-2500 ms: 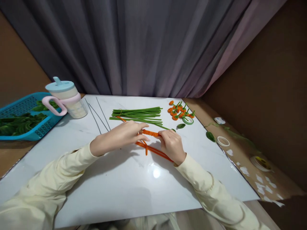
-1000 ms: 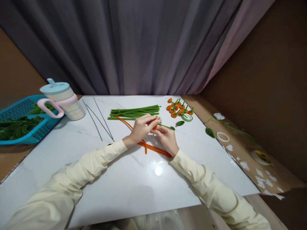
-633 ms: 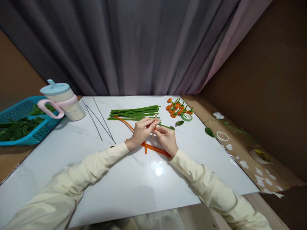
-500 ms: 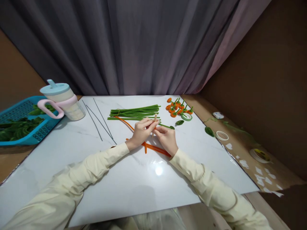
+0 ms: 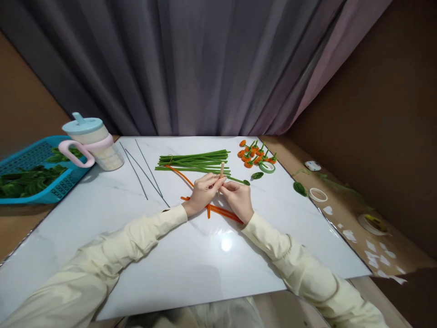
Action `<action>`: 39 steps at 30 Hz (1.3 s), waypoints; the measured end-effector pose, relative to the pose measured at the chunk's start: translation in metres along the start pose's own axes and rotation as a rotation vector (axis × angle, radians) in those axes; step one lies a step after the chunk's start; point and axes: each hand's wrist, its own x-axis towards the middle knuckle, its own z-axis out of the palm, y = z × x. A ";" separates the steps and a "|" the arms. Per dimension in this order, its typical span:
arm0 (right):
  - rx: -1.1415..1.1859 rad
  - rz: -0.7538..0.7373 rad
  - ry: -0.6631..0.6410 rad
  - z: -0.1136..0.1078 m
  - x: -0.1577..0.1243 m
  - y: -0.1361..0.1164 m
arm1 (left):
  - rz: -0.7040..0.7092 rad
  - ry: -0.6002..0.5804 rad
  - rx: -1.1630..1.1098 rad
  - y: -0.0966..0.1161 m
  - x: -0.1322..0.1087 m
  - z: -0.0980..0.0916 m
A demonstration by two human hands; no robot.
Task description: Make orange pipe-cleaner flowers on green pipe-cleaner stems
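Note:
My left hand [image 5: 204, 193] is closed, its thumb and fingers pinching a pale wooden stick [image 5: 222, 167] that stands nearly upright. Close against it, my right hand [image 5: 239, 197] pinches at the stick, where a little orange pipe cleaner shows between the fingertips; most of it is hidden. Beneath both wrists, orange pipe cleaners [image 5: 223, 212] lie on the white table top [image 5: 191, 264]. One more orange pipe cleaner [image 5: 180, 175] runs from behind my left hand to a bundle of green pipe cleaners [image 5: 193, 159]. A green stem with a leaf [image 5: 246, 182] lies just beyond my right hand.
Orange flower heads [image 5: 254, 152] and a green tape roll [image 5: 266, 167] sit at the back right. Dark wires [image 5: 140, 171] lie left. A lidded cup [image 5: 99, 143] stands beside a blue basket [image 5: 56, 193] of leaves. A white tape ring [image 5: 318, 195] and paper scraps [image 5: 372, 257] lie right.
The whole view has shifted slightly to the right. Both hands keep their grip at the stick; the fingertips have moved a little, and less orange shows between them.

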 end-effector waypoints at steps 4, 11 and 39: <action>-0.010 0.008 0.000 0.000 0.001 -0.001 | 0.003 -0.009 0.004 -0.002 0.000 0.000; -0.019 0.025 0.004 0.000 0.000 -0.002 | 0.010 -0.027 0.016 -0.001 -0.002 0.001; 0.179 -0.015 -0.470 -0.011 0.021 0.014 | 0.029 -0.160 -0.017 -0.006 0.009 -0.013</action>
